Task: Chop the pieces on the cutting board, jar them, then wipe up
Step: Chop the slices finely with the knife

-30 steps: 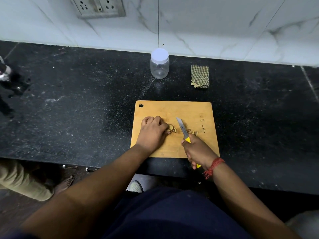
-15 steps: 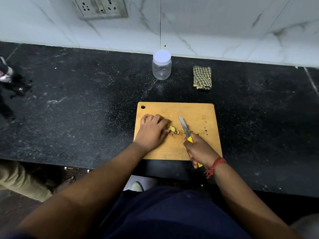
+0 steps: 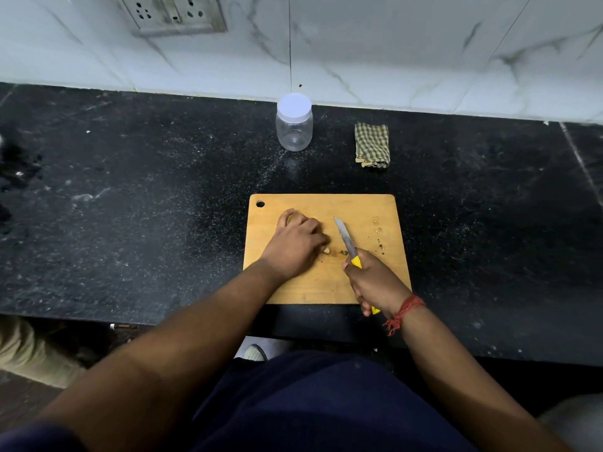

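A wooden cutting board [image 3: 368, 207] lies on the black counter. My left hand [image 3: 295, 244] rests curled on the board, fingers pressing small yellowish pieces [image 3: 326, 251] that mostly hide under it. My right hand [image 3: 375, 283] grips the yellow handle of a knife [image 3: 345, 238], whose blade points away over the board just right of the pieces. Small crumbs [image 3: 380, 246] dot the board's right side. A clear jar [image 3: 294, 125] with a white lid stands behind the board, closed. A folded checked cloth [image 3: 372, 145] lies to its right.
The black stone counter [image 3: 146, 207] runs wide to both sides, ending at a white marble wall with a socket plate [image 3: 173, 13]. A dark object [image 3: 13, 171] sits at the far left. Another person's leg [image 3: 29, 350] shows below the counter edge at left.
My left hand has closed further over the pieces, hiding most of them. The knife blade has shifted slightly to the right of them. The view has tilted down a little.
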A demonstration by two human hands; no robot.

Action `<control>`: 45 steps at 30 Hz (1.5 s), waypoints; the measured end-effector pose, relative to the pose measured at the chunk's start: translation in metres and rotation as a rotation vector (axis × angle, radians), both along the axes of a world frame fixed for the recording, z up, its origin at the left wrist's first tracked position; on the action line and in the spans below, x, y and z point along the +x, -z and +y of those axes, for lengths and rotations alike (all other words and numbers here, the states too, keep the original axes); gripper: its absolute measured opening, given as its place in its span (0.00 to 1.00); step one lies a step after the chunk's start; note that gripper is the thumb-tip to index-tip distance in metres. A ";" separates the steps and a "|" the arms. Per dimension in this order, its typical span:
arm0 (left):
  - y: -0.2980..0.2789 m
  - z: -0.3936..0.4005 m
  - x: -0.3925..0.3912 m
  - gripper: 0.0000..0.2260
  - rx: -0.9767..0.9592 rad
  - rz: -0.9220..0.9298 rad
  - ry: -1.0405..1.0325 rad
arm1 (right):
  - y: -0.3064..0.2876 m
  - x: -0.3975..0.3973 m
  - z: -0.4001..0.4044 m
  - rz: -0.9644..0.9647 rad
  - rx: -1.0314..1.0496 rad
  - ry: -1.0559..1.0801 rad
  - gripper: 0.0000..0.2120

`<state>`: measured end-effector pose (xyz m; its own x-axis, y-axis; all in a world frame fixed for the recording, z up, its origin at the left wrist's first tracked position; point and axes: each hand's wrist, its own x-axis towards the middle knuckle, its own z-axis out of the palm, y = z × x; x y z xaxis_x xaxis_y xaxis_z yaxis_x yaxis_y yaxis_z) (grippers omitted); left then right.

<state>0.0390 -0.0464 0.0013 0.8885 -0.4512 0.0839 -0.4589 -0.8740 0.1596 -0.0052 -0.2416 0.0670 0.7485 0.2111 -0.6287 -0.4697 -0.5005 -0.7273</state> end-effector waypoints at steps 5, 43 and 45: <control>-0.007 0.003 0.011 0.11 0.021 0.019 -0.141 | 0.003 0.000 -0.003 -0.001 0.007 0.010 0.10; 0.002 0.032 -0.002 0.11 -0.234 -0.038 -0.396 | 0.008 -0.017 0.002 -0.152 -0.239 -0.205 0.08; 0.005 0.035 -0.007 0.10 -0.267 -0.041 -0.464 | 0.010 -0.022 0.007 -0.209 -0.301 -0.292 0.06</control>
<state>0.0324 -0.0111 -0.0039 0.9831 0.0302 0.1807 -0.0443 -0.9178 0.3946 -0.0270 -0.2351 0.0566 0.8020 0.2628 -0.5365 -0.1371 -0.7931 -0.5935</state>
